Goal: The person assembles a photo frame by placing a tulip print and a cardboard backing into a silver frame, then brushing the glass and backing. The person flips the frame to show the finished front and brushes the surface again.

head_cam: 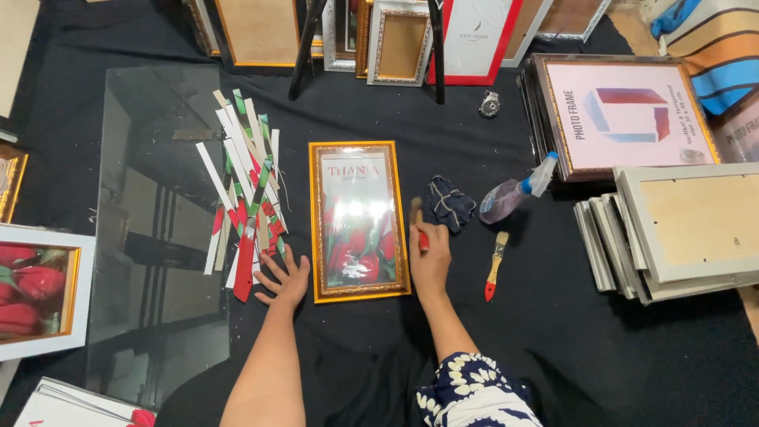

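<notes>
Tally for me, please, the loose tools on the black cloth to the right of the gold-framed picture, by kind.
Brushes: 2, one held in the right hand beside the gold-framed picture, one red-handled brush lying free
Spray bottles: 1
Dark rags: 1
Total: 4

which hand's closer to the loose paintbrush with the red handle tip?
Right. The right hand lies just left of the wooden paintbrush with the red handle tip, holding another brush. The left hand rests flat beyond the gold-framed picture, far from it.
</notes>
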